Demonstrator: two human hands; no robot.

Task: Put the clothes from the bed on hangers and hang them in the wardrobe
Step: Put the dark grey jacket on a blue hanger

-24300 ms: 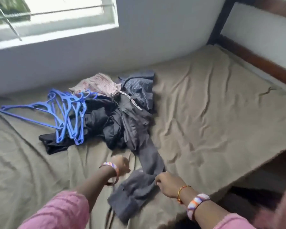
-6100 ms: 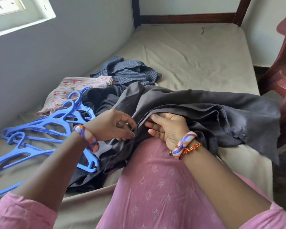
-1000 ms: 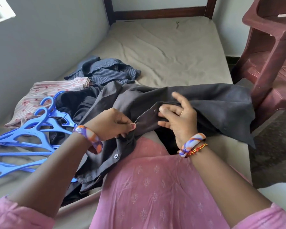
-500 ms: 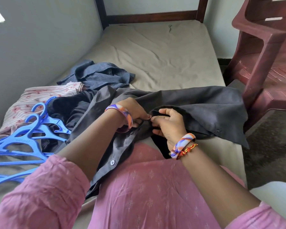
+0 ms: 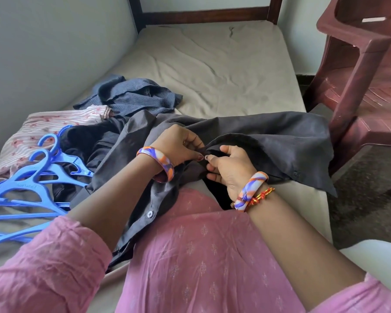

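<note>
Clothes on bed [image 5: 224, 64]: 4 pcs visible. 1 dark grey shirt [image 5: 269, 141] spread across near edge of bed and over lap; 1 black garment [image 5: 88, 141] bunched under/left of it; 1 blue striped shirt [image 5: 135, 96] crumpled further back, nr wall; 1 pink-white striped piece [image 5: 32, 132] at left, touching striped shirt. Blue hangers [image 5: 32, 184] in loose pile at left on bed, hooks overlapping black garment; exact count unclear, at least 4, 2 hooks seen.

2 hands, both on grey shirt front edge, nearly touching each other. Left hand [image 5: 178, 143]: grip closed tight, thumb + fingertips pinching fabric edge. Right hand [image 5: 230, 168]: fingers curled, thumb pressed on top, pinching opposite edge of same shirt; small button seen btwn the two thumbs. 1 white button [image 5: 149, 214] lower on placket, over lap.

1 orange-purple bangle on each wrist, plus red-yellow thread on right wrist. Pink sleeves, pink printed kurta [image 5: 201, 256] in foreground. Maroon plastic chairs [image 5: 366, 64] stacked at right, beside bed. Wardrobe not in view.
</note>
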